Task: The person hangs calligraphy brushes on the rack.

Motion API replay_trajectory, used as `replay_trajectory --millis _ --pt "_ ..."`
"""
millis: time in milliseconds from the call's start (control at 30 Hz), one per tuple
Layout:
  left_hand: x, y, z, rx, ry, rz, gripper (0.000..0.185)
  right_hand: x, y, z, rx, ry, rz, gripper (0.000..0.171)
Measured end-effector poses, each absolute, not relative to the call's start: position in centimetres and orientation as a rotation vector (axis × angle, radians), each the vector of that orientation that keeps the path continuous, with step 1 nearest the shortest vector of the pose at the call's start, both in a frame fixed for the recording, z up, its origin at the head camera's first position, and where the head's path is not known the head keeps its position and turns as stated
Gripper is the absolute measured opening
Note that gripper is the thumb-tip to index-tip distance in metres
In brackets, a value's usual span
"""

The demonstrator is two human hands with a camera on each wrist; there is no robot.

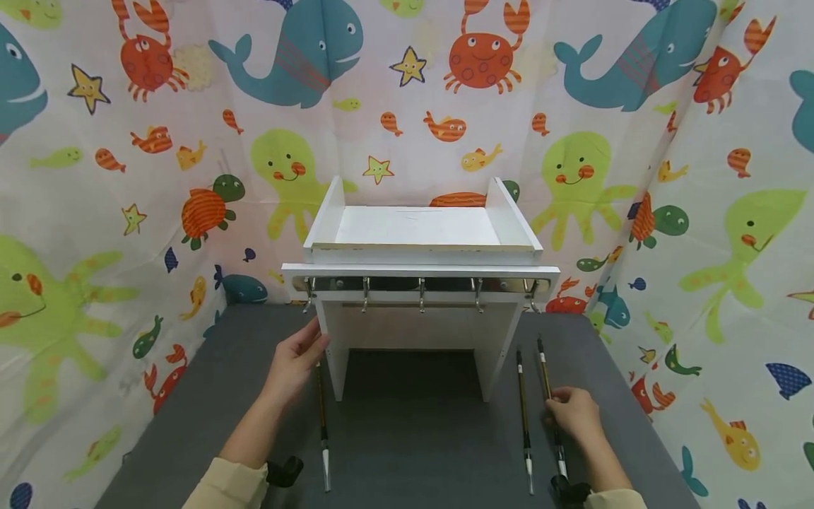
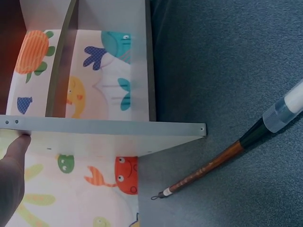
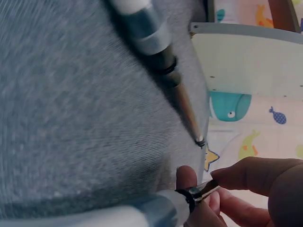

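Note:
A white wooden rack with metal hooks (image 1: 420,271) stands on the dark grey table. My left hand (image 1: 294,364) touches its left side panel (image 1: 332,353), a fingertip at the panel's edge in the left wrist view. Between thumb and fingers, my right hand (image 1: 575,413) pinches the handle of a calligraphy brush (image 3: 163,208), its white tip towards me. A second calligraphy brush (image 1: 523,406) lies just left of that hand, parallel to the held one. Below my left hand lies a third calligraphy brush (image 1: 323,424), its white bristles also facing me.
The rack has an open tray top (image 1: 416,226) above the hook rail and an open space between its side panels. A curtain (image 1: 407,106) printed with sea animals surrounds the table (image 1: 413,452) at the back and sides. Black wrist straps (image 1: 285,472) sit by the cuffs.

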State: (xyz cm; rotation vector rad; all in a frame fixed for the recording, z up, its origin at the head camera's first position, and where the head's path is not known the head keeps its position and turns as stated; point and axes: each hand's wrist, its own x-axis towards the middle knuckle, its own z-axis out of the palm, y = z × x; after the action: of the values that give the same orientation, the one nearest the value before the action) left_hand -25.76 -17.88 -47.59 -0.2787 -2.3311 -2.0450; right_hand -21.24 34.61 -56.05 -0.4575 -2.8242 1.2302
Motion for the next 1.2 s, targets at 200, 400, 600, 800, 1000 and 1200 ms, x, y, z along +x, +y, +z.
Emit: replay_trajectory --millis 200,400,600,800,1000,1200 --pt "-25.8 -18.0 -47.6 -0.285 -2.328 -2.057 0.059 -20.9 34.7 -55.3 -0.469 -2.798 1.298 0.039" --pt "-25.8 -18.0 -47.5 -0.309 -2.313 -2.072 0.058 -20.6 34.6 -54.4 -0.458 -2.763 1.28 0.038" --pt "-25.8 -18.0 -47.3 -0.31 -2.323 -2.077 0.059 -20.3 34.1 -53.4 -0.435 -2.7 1.249 0.037" --pt "-25.8 -18.1 -47.4 -0.319 -2.313 -2.081 0.059 -20.1 32.7 -51.6 -0.428 -2.605 1.296 0.032" --pt "-25.8 -18.0 -47.4 -0.314 -2.314 -2.073 0.058 -19.8 31.7 -50.0 -0.351 -2.49 1.354 0.035" --pt "-25.8 -18.0 -47.5 -0.31 -2.313 -2.07 0.058 -19.3 31.4 -49.1 -0.265 -2.433 1.354 0.037"
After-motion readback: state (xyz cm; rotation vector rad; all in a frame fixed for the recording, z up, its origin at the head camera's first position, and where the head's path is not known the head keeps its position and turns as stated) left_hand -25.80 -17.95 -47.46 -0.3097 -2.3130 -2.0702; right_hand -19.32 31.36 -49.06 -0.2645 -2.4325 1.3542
